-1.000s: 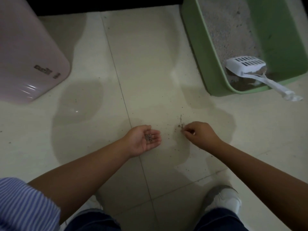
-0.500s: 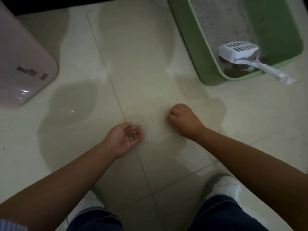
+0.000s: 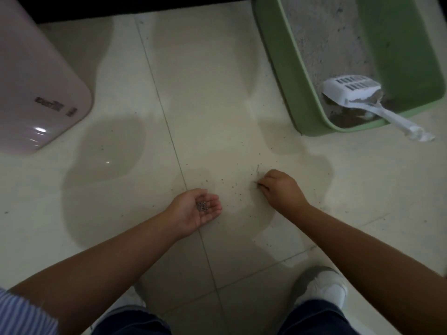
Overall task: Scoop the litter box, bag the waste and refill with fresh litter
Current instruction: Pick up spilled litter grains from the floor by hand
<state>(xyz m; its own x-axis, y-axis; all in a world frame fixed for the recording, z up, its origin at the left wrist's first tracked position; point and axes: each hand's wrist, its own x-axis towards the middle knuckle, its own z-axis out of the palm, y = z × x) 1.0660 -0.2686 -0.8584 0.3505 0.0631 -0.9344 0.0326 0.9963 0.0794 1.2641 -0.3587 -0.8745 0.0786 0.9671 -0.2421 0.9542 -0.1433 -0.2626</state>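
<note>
My left hand [image 3: 193,211] lies palm up just above the floor, cupped, with a small heap of grey litter grains [image 3: 202,206] in the palm. My right hand [image 3: 280,187] is to its right, knuckles up, fingertips pinched together on the tile among scattered litter grains [image 3: 232,188]. The green litter box [image 3: 290,68] stands at the upper right, with grey litter inside and a darker patch at its near end. A white slotted scoop [image 3: 350,90] rests in that near end, and its handle sticks out over the rim.
A pink rounded appliance [image 3: 36,93] stands on the floor at the left. My white shoes [image 3: 319,286] and dark trouser legs are at the bottom edge. A dark gap runs along the top of the view. The floor is pale tile with grout lines.
My right hand has shifted a little to the right, away from the left hand, and its fingertips are down on the scattered grains again. The left hand stays cupped with its grains.
</note>
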